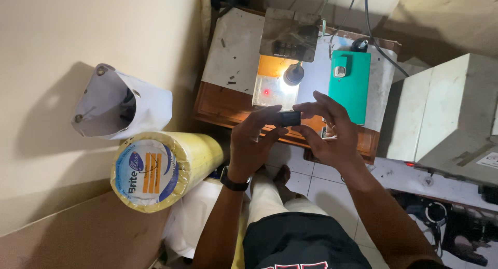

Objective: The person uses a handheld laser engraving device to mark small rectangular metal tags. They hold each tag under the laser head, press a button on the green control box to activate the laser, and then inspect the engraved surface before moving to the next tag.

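Both hands, left hand and right hand, pinch a small black plastic block by its ends, just below the wooden bench; looks light, rigid, easy to fumble.

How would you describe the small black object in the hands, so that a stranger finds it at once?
Start at the wooden workbench with the lit lamp and the green block. Before its front edge, the left hand and right hand meet. Between their fingertips sits the small black object, the only dark piece held off the bench.
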